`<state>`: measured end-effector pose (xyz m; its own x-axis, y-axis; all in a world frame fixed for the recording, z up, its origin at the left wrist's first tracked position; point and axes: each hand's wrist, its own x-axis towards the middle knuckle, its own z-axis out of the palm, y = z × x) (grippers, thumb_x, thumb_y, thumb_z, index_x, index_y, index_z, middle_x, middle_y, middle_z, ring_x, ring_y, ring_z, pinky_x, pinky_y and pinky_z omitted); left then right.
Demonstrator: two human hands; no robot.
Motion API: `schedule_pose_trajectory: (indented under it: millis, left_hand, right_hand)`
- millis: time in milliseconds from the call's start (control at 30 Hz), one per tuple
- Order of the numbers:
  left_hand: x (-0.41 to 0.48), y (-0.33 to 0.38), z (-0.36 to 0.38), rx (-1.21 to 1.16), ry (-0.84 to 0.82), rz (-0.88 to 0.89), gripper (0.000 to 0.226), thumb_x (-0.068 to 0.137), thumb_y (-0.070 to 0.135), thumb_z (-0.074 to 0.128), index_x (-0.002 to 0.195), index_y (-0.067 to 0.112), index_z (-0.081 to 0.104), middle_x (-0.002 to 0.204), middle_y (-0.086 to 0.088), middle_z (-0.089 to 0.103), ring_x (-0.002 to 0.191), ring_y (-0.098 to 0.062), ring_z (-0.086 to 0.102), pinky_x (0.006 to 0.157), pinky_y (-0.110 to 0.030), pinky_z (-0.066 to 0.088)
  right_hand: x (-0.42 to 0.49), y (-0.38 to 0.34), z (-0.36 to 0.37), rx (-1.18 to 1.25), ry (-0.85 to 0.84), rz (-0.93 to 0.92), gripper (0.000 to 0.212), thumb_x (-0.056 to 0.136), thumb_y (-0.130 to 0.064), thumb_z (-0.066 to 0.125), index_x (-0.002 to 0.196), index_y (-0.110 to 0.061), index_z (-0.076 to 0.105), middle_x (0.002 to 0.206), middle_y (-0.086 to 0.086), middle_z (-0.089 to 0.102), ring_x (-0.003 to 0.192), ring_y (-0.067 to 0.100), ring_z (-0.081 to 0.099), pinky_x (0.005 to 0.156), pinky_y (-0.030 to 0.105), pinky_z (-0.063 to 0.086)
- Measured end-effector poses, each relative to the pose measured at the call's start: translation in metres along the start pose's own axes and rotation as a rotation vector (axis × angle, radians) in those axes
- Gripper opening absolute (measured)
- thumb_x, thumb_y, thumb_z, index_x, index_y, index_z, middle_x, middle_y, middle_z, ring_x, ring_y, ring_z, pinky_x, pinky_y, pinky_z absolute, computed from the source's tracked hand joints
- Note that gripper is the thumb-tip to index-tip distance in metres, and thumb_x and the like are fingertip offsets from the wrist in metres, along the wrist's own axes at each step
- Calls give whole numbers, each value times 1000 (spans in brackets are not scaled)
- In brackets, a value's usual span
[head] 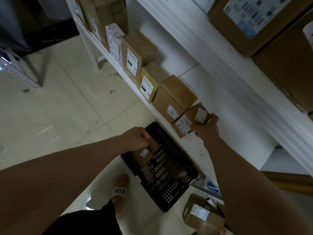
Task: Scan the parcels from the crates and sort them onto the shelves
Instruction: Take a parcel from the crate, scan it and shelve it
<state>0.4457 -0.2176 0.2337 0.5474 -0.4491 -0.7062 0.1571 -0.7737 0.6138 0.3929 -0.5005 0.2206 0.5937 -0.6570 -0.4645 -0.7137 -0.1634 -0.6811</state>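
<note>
While the right hand (205, 128) grips a small brown parcel (193, 118) with its fingers and thumb wrapped round it, the parcel is at the front edge of the white shelf (191, 145), at the near end of a row of boxes. It touches a bigger brown box (174, 97) just beside it, and a box with a yellow side (149, 85) stands next after that. The left hand (135, 139) is curled like a fist over the far rim of the black crate (169, 197) on the floor, but it is too dark to tell if it holds anything. More brown parcels (142, 154) lie inside the crate. A foot in a yellow slipper (119, 190) stands just beside the crate. Another brown box (201, 214) with a white label lies on the floor under the shelf.
</note>
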Motion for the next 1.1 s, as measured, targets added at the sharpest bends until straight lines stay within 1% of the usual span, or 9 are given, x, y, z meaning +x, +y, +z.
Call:
schedule_pose_trajectory:
  millis: [200,433,533,633,767,833,867,933,1100]
  left_hand:
    - [0,-3,3,-10,-2,-7,31,94,11,65,125,12,62,124,-7,57,105,-16,54,83,-24,47]
    - [-4,5,5,-21,-21,-12,32,94,9,64,125,11,61,110,-1,53,97,-13,52,66,-18,45]
    - [-4,6,6,-19,-21,-13,31,93,8,64,124,10,62,113,-3,55,96,-13,52,63,-18,42]
    - [-4,4,8,-2,-38,-25,31,94,7,65,124,8,62,115,-2,52,103,-16,51,68,-17,43]
    - [-5,-4,12,16,-60,-57,30,94,7,63,124,6,62,117,-4,52,105,-16,50,72,-19,44]
    - [-6,-9,16,27,-67,-71,29,96,6,62,125,4,62,116,-4,51,105,-15,49,70,-18,44]
    - [-6,-12,19,39,-68,-82,30,96,6,61,126,4,61,116,-3,51,105,-15,48,72,-20,44]
    - [-4,-21,26,60,-63,-111,32,95,6,61,128,4,60,118,-3,50,107,-15,49,83,-23,43]
    - [1,-45,45,130,-70,-200,13,94,10,62,107,11,63,112,-8,60,100,-19,55,88,-30,47]
  right_hand:
    - [-2,-4,1,55,-89,37,122,74,3,84,158,-24,-1,148,12,44,132,31,49,105,59,47]
    - [-13,-4,-6,51,-90,126,128,75,2,85,159,-26,-8,150,20,40,127,32,49,102,60,48]
    - [-24,-4,-16,81,-69,200,110,83,1,78,160,-23,2,151,24,34,127,39,50,100,56,51]
    - [-36,13,-18,-6,-10,235,82,82,-4,74,150,-9,28,134,22,50,99,33,61,88,51,58]
    - [-50,38,-1,-47,13,306,56,81,-4,73,132,3,51,116,24,64,94,33,66,89,51,58]
    - [-58,49,10,-89,-47,292,18,81,2,69,99,5,66,90,21,63,76,27,61,76,38,54]
    - [-62,52,16,-109,-81,289,9,82,2,68,79,-4,63,82,17,60,70,26,59,69,34,52]
    - [-61,62,30,-99,-161,329,25,86,-2,70,70,-13,55,75,13,60,67,25,59,67,35,57]
    - [-63,86,67,-177,-399,305,19,90,-8,68,76,-17,59,78,11,63,77,28,61,77,42,56]
